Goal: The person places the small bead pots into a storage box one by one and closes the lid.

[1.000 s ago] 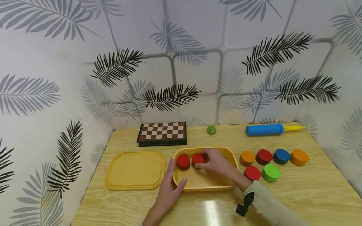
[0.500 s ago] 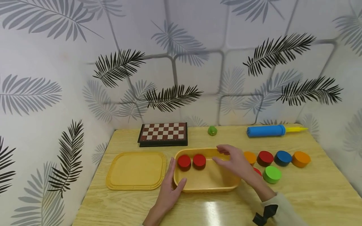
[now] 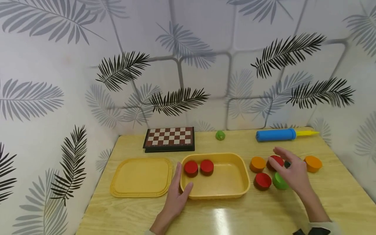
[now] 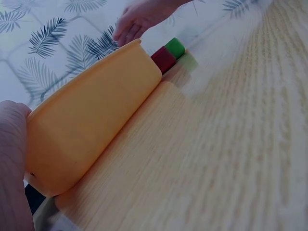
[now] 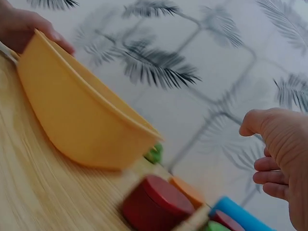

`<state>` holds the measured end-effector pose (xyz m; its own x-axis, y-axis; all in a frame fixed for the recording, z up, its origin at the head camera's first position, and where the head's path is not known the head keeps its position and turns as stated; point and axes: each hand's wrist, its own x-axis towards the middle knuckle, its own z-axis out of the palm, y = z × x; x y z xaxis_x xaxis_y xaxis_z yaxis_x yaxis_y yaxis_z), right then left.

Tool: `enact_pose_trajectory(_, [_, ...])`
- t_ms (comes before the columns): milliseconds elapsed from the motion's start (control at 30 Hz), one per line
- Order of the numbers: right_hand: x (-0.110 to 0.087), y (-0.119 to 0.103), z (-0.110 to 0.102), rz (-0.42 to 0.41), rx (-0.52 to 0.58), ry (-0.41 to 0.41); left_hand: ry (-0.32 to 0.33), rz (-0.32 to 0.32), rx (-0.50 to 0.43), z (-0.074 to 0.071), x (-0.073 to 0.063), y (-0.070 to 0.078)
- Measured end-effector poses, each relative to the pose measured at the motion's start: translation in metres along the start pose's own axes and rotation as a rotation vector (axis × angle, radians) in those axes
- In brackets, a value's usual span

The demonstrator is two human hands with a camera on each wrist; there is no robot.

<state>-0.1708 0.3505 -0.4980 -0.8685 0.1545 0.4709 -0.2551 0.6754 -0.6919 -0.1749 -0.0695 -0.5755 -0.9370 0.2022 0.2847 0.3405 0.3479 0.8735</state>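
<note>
The right hand (image 3: pixel 293 173) hangs above the table (image 3: pixel 249 218), thumb and fingers parted, holding nothing — it partly covers a green block (image 3: pixel 279 181) in the head view, with a red block (image 3: pixel 262 181) near. The left hand (image 3: pixel 175 195), fingers straight, rests against the left end of the yellow tub (image 3: pixel 226 182). Inside — two round red pieces (image 3: pixel 207 167), side by side, toward its far left.

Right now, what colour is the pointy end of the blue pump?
The pointy end is yellow; the head view shows it best.
</note>
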Motion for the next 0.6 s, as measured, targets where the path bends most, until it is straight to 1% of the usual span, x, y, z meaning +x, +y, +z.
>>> enact_pose_trajectory(100, [-0.005,0.018,-0.020,0.079,0.019,0.052,0.005,0.013,-0.027,0.000,0.002,0.000])
enact_pose_trajectory(167, [-0.008,0.029,-0.032,0.127,0.005,0.092,0.011,0.022,-0.049,0.001,0.004,0.000])
enact_pose_trajectory(267, [-0.013,0.043,-0.045,0.185,-0.044,0.174,0.021,0.024,-0.067,0.001,0.005,0.001])
enact_pose_trajectory(333, [-0.015,0.051,-0.051,0.221,-0.080,0.207,0.027,0.017,-0.070,0.002,0.006,0.001])
enact_pose_trajectory(400, [-0.018,0.059,-0.056,0.253,-0.103,0.210,0.026,0.002,-0.073,0.002,0.007,0.002])
enact_pose_trajectory(467, [-0.020,0.068,-0.060,0.284,-0.122,0.189,0.024,-0.006,-0.081,0.002,0.007,0.003])
enact_pose_trajectory(600, [-0.026,0.087,-0.065,0.352,-0.139,0.076,0.021,-0.009,-0.098,0.002,0.007,0.003])
